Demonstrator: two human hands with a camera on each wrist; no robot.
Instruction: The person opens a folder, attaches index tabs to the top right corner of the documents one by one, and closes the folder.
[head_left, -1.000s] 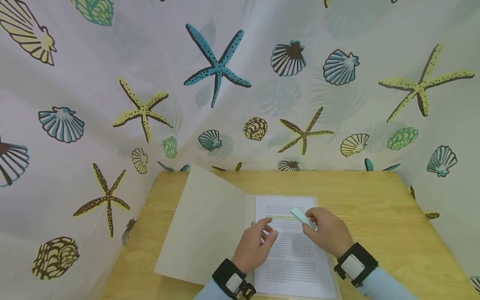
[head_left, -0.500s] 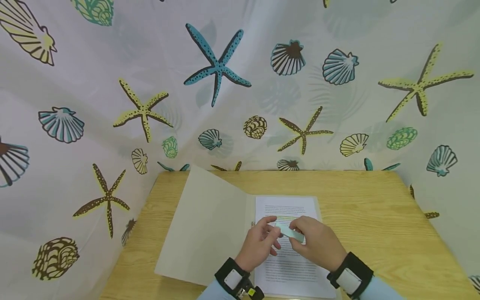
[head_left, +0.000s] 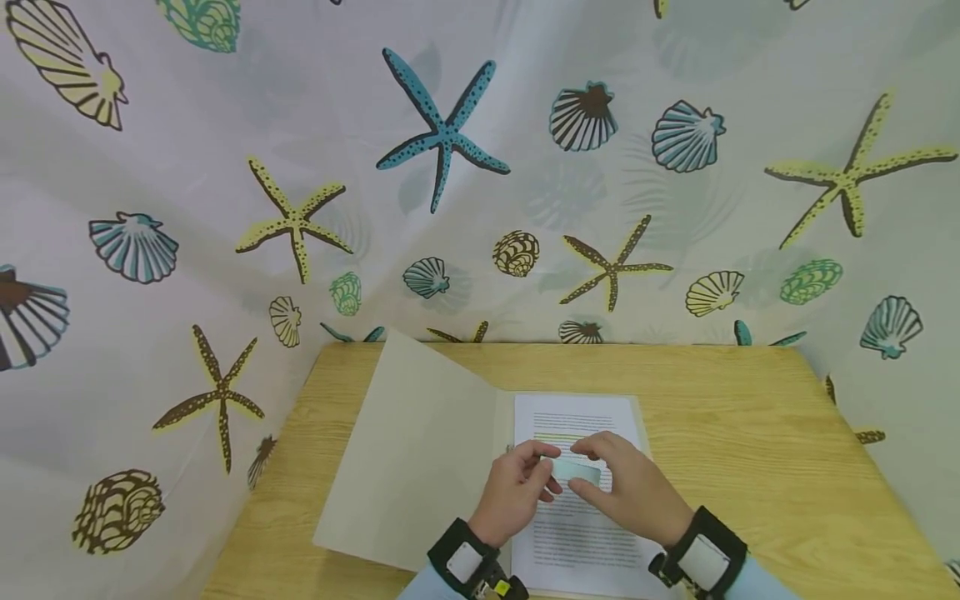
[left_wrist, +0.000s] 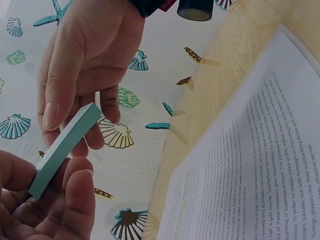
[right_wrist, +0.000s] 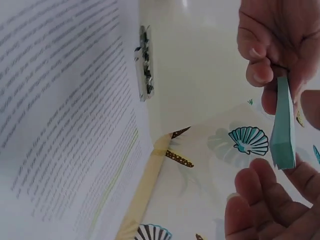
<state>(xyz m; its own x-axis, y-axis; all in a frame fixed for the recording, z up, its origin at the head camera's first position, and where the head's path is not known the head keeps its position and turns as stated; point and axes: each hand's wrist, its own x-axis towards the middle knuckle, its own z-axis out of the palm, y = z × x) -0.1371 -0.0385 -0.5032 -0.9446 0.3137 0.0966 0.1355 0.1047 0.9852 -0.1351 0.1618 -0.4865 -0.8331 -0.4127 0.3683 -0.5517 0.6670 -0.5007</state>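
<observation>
A narrow, light teal pad of sticky notes (head_left: 576,472) is held above the printed page. My left hand (head_left: 510,492) pinches one end between thumb and fingers, as the left wrist view confirms. Around the pad's other end my right hand (head_left: 633,487) is spread, thumb below and fingers above with a gap between; contact with the pad is hard to tell. A thin pale sliver (left_wrist: 98,104) shows beside the pad's end in the left wrist view. Underneath, printed sheets (head_left: 577,554) with a yellow-green highlighted line lie in an open cream folder (head_left: 416,458).
The folder's cover stands tilted up on the left. A metal clip (right_wrist: 144,65) sits along the sheets' edge at the spine. A wooden table (head_left: 750,433) extends around it. A curtain (head_left: 517,192) printed with shells and starfish hangs at the back and sides.
My right hand has brought the pad leftward to my left hand, which has taken one end. The right hand's fingers have since spread apart from it.
</observation>
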